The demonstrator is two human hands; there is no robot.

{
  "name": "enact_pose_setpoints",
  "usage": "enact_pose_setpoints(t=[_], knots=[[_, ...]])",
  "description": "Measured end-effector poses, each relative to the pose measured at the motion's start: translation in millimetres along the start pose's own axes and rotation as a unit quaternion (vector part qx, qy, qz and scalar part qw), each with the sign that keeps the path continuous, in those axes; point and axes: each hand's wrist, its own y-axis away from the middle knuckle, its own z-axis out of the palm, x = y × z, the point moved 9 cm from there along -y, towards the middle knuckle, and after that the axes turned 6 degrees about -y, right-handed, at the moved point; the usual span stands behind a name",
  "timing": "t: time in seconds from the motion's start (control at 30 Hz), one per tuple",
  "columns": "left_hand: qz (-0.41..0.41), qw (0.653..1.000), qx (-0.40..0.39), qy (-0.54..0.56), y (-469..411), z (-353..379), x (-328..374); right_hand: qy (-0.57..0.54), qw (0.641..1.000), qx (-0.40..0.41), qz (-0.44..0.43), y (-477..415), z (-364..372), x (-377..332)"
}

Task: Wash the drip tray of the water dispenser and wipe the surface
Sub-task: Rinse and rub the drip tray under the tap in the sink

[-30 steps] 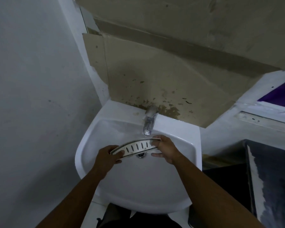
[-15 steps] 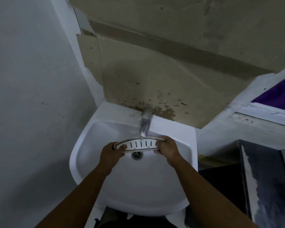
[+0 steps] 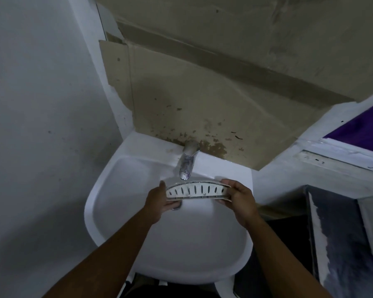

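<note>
Two bare forearms reach in from the lower edge of the view, over the front rim of a white wash basin (image 3: 91, 211). The left hand (image 3: 157, 201) grips the left end of the drip tray (image 3: 198, 190), fingers curled beneath it and the thumb raised along its outer edge. The right hand (image 3: 238, 197) grips the right end, thumb on the top edge and fingers closed under it. Both hands are narrowly closed on the tray.

The drip tray is a white, curved grille with a row of dark slots, held level above the basin bowl, its slotted face turned toward the camera. It sits directly below the spout of the chrome tap (image 3: 187, 164). The drain (image 3: 177, 207) is partly visible beneath the left hand.

Behind the tap, stained cardboard (image 3: 202, 100) covers the wall.
</note>
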Motion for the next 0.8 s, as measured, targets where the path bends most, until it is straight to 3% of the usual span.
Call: enact_pose_setpoints(t=[0.17, 0.27, 0.43, 0.53, 0.67, 0.8], knots=[[0.019, 0.999, -0.018, -0.029, -2.8, 18.8, 5.8, -0.017, 1.000, 0.002, 0.019, -2.0, -10.1, 7.8], [-0.001, 0.999, -0.034, -0.032, 0.3, 24.6, 5.3, 0.021, 0.999, 0.000, 0.031, -1.8, -9.4, 12.1], [0.062, 0.996, -0.064, -0.014, 6.2, 27.9, 17.5, 0.118, 0.988, -0.011, 0.098, -1.4, 4.9, 29.6], [0.060, 0.995, -0.075, 0.005, 11.1, 24.5, 18.2, 0.194, 0.979, -0.010, 0.068, -8.6, 21.6, 33.2], [0.034, 0.994, -0.103, -0.014, 19.9, 8.3, 11.8, 0.187, 0.982, -0.027, -0.002, -17.7, 49.8, 25.5], [0.065, 0.994, -0.076, -0.030, 23.9, -16.0, 12.5, 0.203, 0.977, -0.069, -0.007, -28.9, 72.8, 34.7]])
